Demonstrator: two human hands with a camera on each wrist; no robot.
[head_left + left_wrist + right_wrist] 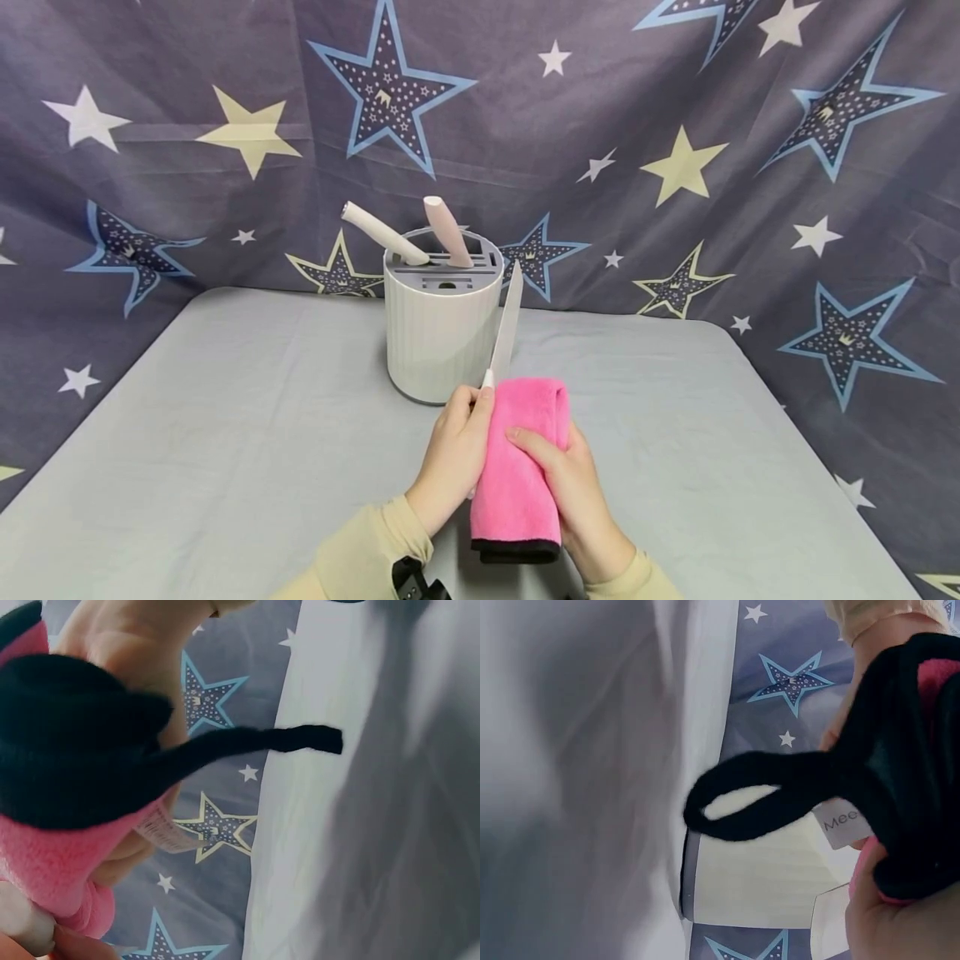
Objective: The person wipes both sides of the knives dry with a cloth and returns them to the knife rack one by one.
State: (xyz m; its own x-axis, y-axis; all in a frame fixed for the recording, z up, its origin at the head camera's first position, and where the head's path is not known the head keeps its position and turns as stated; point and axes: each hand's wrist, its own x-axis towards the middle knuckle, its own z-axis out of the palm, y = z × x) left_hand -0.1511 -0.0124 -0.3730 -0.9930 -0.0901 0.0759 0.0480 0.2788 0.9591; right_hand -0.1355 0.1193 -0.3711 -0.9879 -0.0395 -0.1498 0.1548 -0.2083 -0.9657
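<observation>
My left hand grips a knife by its light handle, mostly hidden in the fist, with the white blade slanting up and away. Just right of it, my right hand holds a folded pink towel with a black edge, thumb on top and fingers behind. The towel lies against the left hand and the knife's handle. In the right wrist view the towel's black hanging loop and white label show. The left wrist view shows the black trim close up.
A cream ribbed knife block with a grey slotted top stands just beyond the hands. A white-handled knife and a pink-handled knife stick out of it. The table has a pale cloth; a star-patterned curtain hangs behind.
</observation>
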